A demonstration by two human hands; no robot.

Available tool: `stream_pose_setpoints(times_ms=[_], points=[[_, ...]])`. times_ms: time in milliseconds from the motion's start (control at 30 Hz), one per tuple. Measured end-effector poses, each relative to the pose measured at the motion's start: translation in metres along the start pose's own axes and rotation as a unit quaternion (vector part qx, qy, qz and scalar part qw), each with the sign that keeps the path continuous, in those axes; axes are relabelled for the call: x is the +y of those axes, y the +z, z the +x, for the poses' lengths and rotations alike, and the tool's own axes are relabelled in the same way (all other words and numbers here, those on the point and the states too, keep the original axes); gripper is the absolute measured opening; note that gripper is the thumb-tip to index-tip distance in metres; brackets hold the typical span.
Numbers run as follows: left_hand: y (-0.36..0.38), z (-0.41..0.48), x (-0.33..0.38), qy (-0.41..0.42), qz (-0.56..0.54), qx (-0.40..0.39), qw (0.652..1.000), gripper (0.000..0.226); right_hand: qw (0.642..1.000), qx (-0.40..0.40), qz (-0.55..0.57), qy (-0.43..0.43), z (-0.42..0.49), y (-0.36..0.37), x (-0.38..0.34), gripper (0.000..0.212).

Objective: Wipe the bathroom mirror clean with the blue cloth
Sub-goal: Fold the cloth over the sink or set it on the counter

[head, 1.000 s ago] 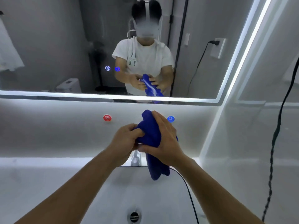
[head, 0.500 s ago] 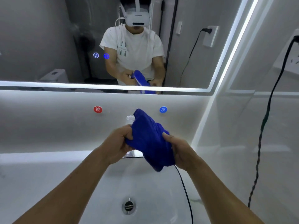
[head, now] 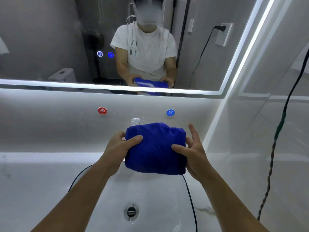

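The mirror [head: 50,39] runs above and beyond both hands, its lit lower edge well apart from them; it reflects the person holding the cloth low in front of a white shirt. Up and to the left of the left hand, a red button [head: 102,110] sits on the wall.

The left hand [head: 117,146] grips the left edge of the cloth [head: 155,148], with the thumb laid across the near face and the fingers tucked behind. Just above this hand's fingertips, the top of a tap [head: 135,121] shows over the cloth's upper fold. The blue cloth hangs folded and stretched flat between the two hands, over the sink [head: 100,206]. The drain [head: 131,211] lies below, nearer the left forearm.

A blue button [head: 170,112] is on the wall above the cloth, up and to the left of the right hand. The right hand [head: 194,151] pinches the cloth's right edge: the thumb presses the near face, some fingers go behind, and the index finger stands up free. A thin black cord [head: 190,198] drops from under the cloth beside the right forearm. Well to the right of that hand, a dark cable [head: 274,148] hangs down the side wall.
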State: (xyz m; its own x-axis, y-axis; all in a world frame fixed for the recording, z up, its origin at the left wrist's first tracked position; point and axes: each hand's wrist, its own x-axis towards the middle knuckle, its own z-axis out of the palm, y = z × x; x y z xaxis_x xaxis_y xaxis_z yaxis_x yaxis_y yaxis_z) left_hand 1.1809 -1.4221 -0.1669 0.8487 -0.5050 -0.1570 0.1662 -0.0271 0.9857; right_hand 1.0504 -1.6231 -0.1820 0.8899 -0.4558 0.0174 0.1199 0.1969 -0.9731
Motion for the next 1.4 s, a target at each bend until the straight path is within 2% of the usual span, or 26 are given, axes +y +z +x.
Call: stream_pose_setpoints(times_ms=[100,167,233,300,367,433,533,633,733,833,900,967,1033,1067,1100,1133,1200,1233,1300,1400], points=[[0.006,0.004,-0.002,0.027,0.071,0.105,0.992,0.04,0.997,0.032,0.065,-0.015,0.001,0.0,0.003,0.107],[0.008,0.005,-0.003,0.085,0.141,0.148,0.975,0.045,0.992,0.056,0.109,-0.023,0.001,0.0,0.004,0.1],[0.009,0.005,-0.004,0.134,0.144,0.082,0.977,0.042,0.992,0.072,0.1,-0.025,-0.001,0.001,0.007,0.091],[0.008,0.004,-0.003,0.115,0.072,-0.025,0.99,0.037,0.996,0.058,0.058,-0.03,-0.004,0.0,0.008,0.088],[0.003,0.003,-0.002,0.096,0.034,-0.098,0.99,0.041,0.999,0.022,0.0,-0.029,-0.008,-0.004,0.006,0.093],[-0.002,0.002,0.001,0.09,0.04,-0.123,0.988,0.051,0.99,0.001,-0.136,-0.03,-0.01,-0.008,0.004,0.099],[-0.004,-0.001,0.003,0.098,0.088,-0.156,0.979,0.072,0.923,-0.049,-0.379,-0.054,-0.011,-0.007,0.007,0.095],[-0.002,-0.002,0.005,0.127,0.176,-0.162,0.963,0.086,0.887,-0.022,-0.454,-0.082,-0.008,-0.002,0.008,0.08],[-0.002,0.001,0.005,0.202,0.337,-0.127,0.911,0.083,0.856,0.025,-0.501,-0.124,-0.003,-0.008,-0.002,0.058],[-0.001,0.003,0.0,0.269,0.428,-0.041,0.862,0.073,0.806,0.056,-0.569,-0.152,-0.002,-0.013,-0.013,0.034],[0.001,0.003,0.0,0.3,0.478,0.009,0.825,0.065,0.779,0.072,-0.592,-0.194,-0.004,-0.011,-0.015,0.028],[0.001,0.002,0.003,0.351,0.543,0.067,0.76,0.053,0.79,0.068,-0.563,-0.232,-0.005,-0.011,-0.012,0.034],[-0.001,0.001,0.004,0.414,0.588,0.108,0.687,0.049,0.837,0.054,-0.499,-0.216,-0.008,-0.011,-0.011,0.041],[-0.002,0.0,0.004,0.432,0.585,0.094,0.68,0.05,0.86,0.045,-0.47,-0.195,-0.01,-0.013,-0.012,0.042],[-0.003,-0.001,0.004,0.433,0.567,0.05,0.699,0.052,0.875,0.042,-0.448,-0.178,-0.01,-0.014,-0.011,0.041],[-0.003,-0.003,0.006,0.411,0.526,-0.011,0.744,0.054,0.886,0.045,-0.431,-0.163,-0.01,-0.017,-0.011,0.041],[-0.004,-0.009,0.014,0.295,0.387,-0.125,0.865,0.057,0.915,0.047,-0.383,-0.122,-0.011,-0.018,-0.013,0.042],[-0.005,-0.011,0.016,0.237,0.307,-0.16,0.908,0.058,0.931,0.037,-0.349,-0.099,-0.012,-0.018,-0.017,0.044],[-0.007,-0.01,0.021,0.168,0.157,-0.189,0.955,0.065,0.958,0.006,-0.279,-0.062,-0.014,-0.019,-0.024,0.05],[-0.006,-0.006,0.024,0.096,-0.039,-0.227,0.968,0.072,0.983,-0.067,-0.169,-0.008,-0.016,-0.022,-0.032,0.063]])
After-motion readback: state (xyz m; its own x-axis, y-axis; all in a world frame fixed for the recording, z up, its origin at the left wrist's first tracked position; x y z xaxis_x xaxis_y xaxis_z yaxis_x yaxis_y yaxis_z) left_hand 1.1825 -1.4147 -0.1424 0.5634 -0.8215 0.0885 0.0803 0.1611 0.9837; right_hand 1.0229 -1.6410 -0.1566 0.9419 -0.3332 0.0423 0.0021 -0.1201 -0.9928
